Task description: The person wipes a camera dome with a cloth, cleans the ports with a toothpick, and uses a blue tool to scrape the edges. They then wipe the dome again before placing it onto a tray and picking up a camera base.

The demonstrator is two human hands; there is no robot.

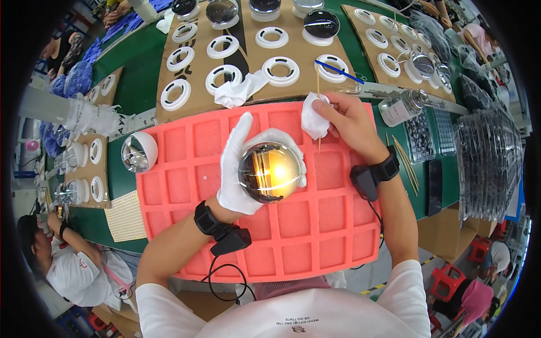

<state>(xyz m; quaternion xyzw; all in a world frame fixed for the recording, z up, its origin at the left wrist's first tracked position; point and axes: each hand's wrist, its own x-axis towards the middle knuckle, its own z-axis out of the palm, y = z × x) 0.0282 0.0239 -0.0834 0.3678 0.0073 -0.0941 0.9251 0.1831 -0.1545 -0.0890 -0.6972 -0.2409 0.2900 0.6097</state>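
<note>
My left hand [232, 188], in a white glove, cups a clear glass ball [271, 173] that shows a bright yellow glow and dark patches. The ball is above a pink foam tray [332, 190] with square compartments. My bare right hand [354, 123] pinches a folded white cloth [312, 118] to the right of the ball and apart from it. A thin wooden stick [318, 81] sticks out above and below the cloth in the same grip. Another crumpled white cloth [241, 90] lies beyond the tray, partly over a white ring [222, 79].
Cardboard [248, 48] at the back bears several white rings and balls on bases. A blue stick [340, 72] lies across one ring. At right are a clear bottle [399, 108], wooden sticks [404, 163] and stacked clear trays [489, 163]. A half-white ball [139, 152] sits by the tray's left edge.
</note>
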